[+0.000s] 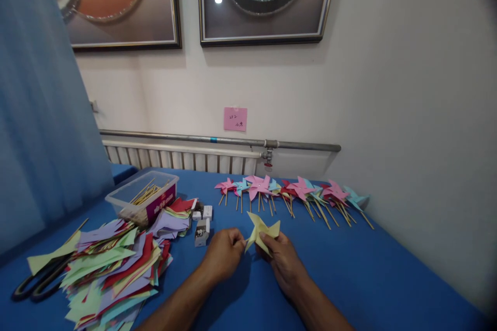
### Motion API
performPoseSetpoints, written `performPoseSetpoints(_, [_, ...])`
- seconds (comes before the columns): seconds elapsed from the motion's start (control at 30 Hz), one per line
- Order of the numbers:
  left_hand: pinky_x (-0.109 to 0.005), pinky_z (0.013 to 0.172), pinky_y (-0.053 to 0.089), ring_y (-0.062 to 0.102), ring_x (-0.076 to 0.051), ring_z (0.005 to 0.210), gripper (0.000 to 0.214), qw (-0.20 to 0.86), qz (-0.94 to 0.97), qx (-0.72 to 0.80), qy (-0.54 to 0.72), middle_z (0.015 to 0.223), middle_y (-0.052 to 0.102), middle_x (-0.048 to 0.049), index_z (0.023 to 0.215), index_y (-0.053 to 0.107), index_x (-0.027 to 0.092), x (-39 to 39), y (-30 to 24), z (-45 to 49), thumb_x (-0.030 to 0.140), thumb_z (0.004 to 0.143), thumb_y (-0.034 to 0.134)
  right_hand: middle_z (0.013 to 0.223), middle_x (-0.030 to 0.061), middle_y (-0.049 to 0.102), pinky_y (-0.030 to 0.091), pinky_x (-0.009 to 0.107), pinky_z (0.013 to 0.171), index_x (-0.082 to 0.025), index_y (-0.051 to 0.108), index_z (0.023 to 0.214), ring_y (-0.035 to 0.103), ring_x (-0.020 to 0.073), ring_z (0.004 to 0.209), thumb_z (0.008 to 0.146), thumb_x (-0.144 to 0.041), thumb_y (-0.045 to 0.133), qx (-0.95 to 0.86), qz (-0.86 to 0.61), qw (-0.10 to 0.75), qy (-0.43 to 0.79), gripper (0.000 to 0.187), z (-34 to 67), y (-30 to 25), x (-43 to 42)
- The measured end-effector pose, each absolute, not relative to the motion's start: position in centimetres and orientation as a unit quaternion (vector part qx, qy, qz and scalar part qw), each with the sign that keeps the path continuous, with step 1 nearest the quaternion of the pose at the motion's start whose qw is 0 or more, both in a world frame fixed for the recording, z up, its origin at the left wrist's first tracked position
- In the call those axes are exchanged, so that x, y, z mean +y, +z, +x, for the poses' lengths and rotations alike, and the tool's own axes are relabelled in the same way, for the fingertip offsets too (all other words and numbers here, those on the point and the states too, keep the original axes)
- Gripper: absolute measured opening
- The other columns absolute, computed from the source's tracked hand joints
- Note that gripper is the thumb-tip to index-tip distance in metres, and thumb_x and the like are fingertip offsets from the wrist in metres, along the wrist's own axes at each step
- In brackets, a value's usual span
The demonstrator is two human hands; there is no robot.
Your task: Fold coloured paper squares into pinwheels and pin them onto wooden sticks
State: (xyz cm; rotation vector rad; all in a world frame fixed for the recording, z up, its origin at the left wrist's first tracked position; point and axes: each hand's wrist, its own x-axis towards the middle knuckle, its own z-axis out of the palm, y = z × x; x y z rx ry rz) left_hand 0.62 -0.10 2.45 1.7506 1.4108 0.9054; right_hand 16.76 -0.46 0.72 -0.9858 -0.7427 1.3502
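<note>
A pale yellow paper pinwheel [261, 228] is held up over the blue table, between my two hands. My right hand [285, 264] grips it, the thumb pressed on its middle and the fingers behind. My left hand [227, 254] is closed in a pinch at the pinwheel's left edge; whether a blade tip or something small is between the fingertips is hard to make out. Left of my left hand stands a small open box [202, 232] with shiny metal bits in it. No stick shows on the yellow pinwheel.
Finished pinwheels on sticks [303, 189] lie in a row at the back. At left are stacked coloured paper pieces [116, 274], black-handled scissors [42, 279] and a clear plastic tub [142, 191] holding thin sticks. Small white boxes [207, 212] sit beside it. A wall with a radiator [182, 158] stands behind.
</note>
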Motion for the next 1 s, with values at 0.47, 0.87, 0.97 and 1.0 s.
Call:
performPoseSetpoints(0.47, [-0.025, 0.059, 0.031, 0.052, -0.014, 0.063, 0.020, 0.335, 0.676, 0.566, 0.332, 0.062, 0.060, 0.0008, 0.069, 0.063, 0.017, -0.30, 2.90, 0.75, 0.023, 0.085, 0.052, 0.074, -0.0004, 0.074, 0.050, 0.027, 0.064, -0.018, 0.070, 0.088, 0.065, 0.0173, 0.065, 0.053, -0.034, 0.090, -0.313, -0.437, 0.614, 0.578, 0.043, 16.50, 0.06, -0.05])
performPoseSetpoints(0.87, [-0.024, 0.057, 0.029, 0.049, -0.012, 0.060, 0.021, 0.359, 0.678, 0.550, 0.330, 0.060, 0.056, 0.0018, 0.067, 0.059, 0.017, -0.03, 2.37, 0.73, 0.022, 0.085, 0.051, 0.075, 0.0012, 0.075, 0.052, 0.028, 0.066, -0.017, 0.072, 0.091, 0.066, 0.0174, 0.066, 0.057, -0.032, 0.089, -0.315, -0.427, 0.615, 0.583, 0.041, 16.52, 0.30, -0.38])
performPoseSetpoints(0.97, [-0.024, 0.056, 0.029, 0.048, -0.012, 0.059, 0.021, 0.367, 0.674, 0.553, 0.324, 0.059, 0.056, 0.0020, 0.067, 0.059, 0.017, 0.07, 2.33, 0.67, 0.023, 0.086, 0.051, 0.078, 0.0004, 0.075, 0.052, 0.027, 0.067, -0.017, 0.071, 0.088, 0.066, 0.0166, 0.067, 0.056, -0.031, 0.090, -0.309, -0.429, 0.616, 0.584, 0.040, 16.54, 0.20, -0.34])
performPoseSetpoints(1.0, [-0.024, 0.056, 0.029, 0.048, -0.012, 0.059, 0.022, 0.366, 0.674, 0.556, 0.321, 0.059, 0.056, 0.0021, 0.066, 0.059, 0.017, 0.08, 2.36, 0.64, 0.023, 0.086, 0.051, 0.078, 0.0005, 0.075, 0.053, 0.027, 0.067, -0.018, 0.071, 0.087, 0.066, 0.0169, 0.068, 0.056, -0.031, 0.090, -0.309, -0.429, 0.615, 0.585, 0.040, 16.55, 0.16, -0.33])
